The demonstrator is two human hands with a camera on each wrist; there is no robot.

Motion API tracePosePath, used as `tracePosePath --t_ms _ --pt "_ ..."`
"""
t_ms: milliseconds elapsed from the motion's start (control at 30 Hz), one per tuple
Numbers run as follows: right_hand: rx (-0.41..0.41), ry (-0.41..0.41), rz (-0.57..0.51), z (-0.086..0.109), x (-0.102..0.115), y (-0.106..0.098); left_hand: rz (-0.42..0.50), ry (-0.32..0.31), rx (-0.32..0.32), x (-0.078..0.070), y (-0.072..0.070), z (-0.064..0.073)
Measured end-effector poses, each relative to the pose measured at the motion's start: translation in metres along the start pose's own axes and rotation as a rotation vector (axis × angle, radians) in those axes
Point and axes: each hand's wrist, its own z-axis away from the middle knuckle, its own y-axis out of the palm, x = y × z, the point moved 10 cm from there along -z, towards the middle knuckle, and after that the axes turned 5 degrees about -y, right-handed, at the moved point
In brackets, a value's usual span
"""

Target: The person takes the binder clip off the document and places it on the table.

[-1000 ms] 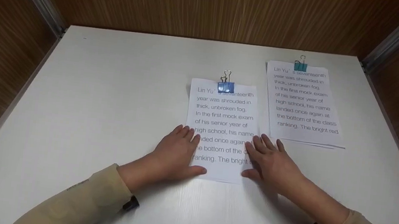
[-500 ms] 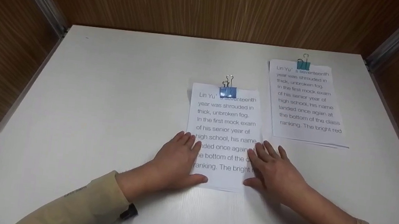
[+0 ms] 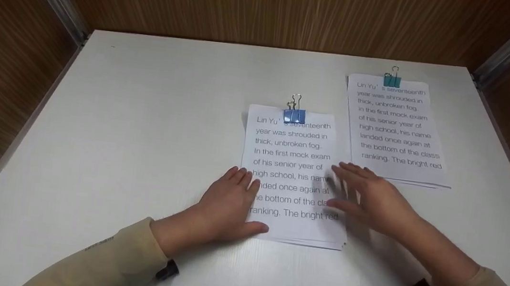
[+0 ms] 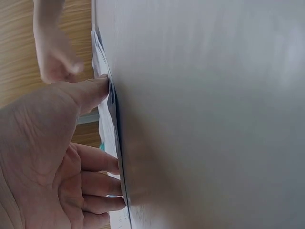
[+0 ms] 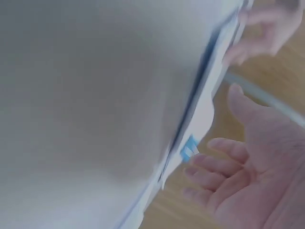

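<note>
A stack of printed sheets lies on the white table, a blue binder clip across its top edge with the wire handles upright. My left hand rests along the stack's lower left edge, fingers fairly straight and thumb over the bottom corner. In the left wrist view, that thumb and the fingertips touch the paper's edge. My right hand hovers by the stack's right edge, fingers extended, holding nothing. In the right wrist view its fingers stand apart from the sheets.
A second stack of printed sheets with a teal binder clip lies at the back right, slightly askew. Wood-grain panels stand behind the table and at both sides.
My right hand has lifted off the stack's right edge and moved right and up. The blue-clipped stack has slid a little toward me, while my left hand stays on its left edge.
</note>
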Motion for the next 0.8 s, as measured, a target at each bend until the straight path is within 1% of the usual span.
tracePosePath --t_ms 167,233,333,400,533,700,800 --pt "-0.160 -0.005 -0.067 -0.031 -0.024 -0.035 -0.008 -0.003 -0.010 0.001 -0.001 0.000" --pt "-0.214 -0.007 -0.090 -0.044 -0.034 -0.044 -0.013 -0.002 -0.016 0.001 -0.001 0.000" --pt "-0.268 -0.001 -0.126 -0.061 -0.047 -0.049 -0.015 0.003 -0.019 0.000 -0.001 0.001" --pt "-0.268 0.015 -0.157 -0.072 -0.055 -0.047 -0.010 0.006 -0.018 0.000 0.000 0.002" --pt "-0.223 0.088 -0.233 -0.089 -0.073 -0.037 -0.007 0.010 -0.019 0.000 0.000 0.003" --pt "-0.173 0.163 -0.313 -0.105 -0.093 -0.029 -0.023 0.011 -0.029 -0.001 -0.002 0.001" --pt "-0.129 0.208 -0.355 -0.112 -0.103 -0.024 -0.027 0.012 -0.031 -0.001 -0.003 0.000"
